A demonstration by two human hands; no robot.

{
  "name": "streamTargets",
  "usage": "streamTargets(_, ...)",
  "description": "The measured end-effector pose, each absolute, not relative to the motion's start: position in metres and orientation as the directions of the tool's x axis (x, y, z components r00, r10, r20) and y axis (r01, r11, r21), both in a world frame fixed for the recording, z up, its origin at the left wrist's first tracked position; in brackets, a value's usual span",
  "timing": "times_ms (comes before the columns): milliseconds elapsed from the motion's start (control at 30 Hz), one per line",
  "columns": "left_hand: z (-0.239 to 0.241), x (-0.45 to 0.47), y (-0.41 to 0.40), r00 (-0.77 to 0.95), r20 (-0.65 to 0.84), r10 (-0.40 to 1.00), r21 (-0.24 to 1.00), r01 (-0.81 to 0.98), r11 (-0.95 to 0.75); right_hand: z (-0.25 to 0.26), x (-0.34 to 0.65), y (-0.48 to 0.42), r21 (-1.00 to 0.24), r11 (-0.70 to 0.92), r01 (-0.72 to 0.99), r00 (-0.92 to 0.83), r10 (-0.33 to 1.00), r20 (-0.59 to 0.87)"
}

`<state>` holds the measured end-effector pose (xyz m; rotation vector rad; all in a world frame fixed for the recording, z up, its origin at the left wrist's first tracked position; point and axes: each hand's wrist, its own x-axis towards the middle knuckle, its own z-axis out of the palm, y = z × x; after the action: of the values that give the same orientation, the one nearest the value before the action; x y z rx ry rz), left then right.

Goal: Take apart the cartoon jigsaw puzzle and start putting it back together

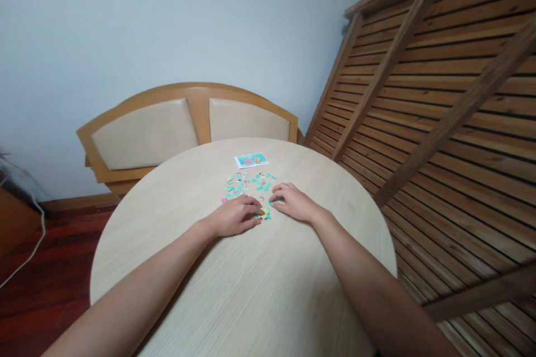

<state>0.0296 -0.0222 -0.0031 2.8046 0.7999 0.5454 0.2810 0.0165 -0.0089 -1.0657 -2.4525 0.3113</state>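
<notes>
Both hands are resting palm-down on round table [251, 290]. Left hand [234, 216] and right hand [295, 203] are meeting fingertips over a small joined cluster [264, 213]. Loose puzzle pieces [247, 183] are lying just beyond; reference card [251, 160] further back.

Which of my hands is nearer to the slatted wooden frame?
Right. The right hand rests on the table beside the puzzle pieces, on the side of the slatted wooden frame; the left hand lies beyond it, farther away.
</notes>
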Motion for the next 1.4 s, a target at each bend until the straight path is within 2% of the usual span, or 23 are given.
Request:
streamTargets(300,-0.0043,0.0300,-0.0212,0.789,0.311,0.530,0.272,0.461,-0.845,-0.0081,0.2833,0.0163,-0.404,0.707,0.580,-0.640,0.703,0.312)
streamTargets(800,-0.0025,0.0306,-0.0220,0.788,0.301,0.537,0.272,0.469,-0.841,-0.0078,0.2847,0.0160,-0.427,0.693,0.581,-0.638,0.713,0.290)
streamTargets(1167,-0.0008,0.0316,-0.0230,0.787,0.293,0.542,0.274,0.474,-0.837,-0.0040,0.2869,0.0114,-0.504,0.618,0.603,-0.627,0.758,0.180)
streamTargets(1400,-0.0017,0.0307,-0.0222,0.786,0.293,0.544,0.273,0.476,-0.836,-0.0010,0.2853,0.0089,-0.537,0.638,0.552,-0.672,0.721,0.166)
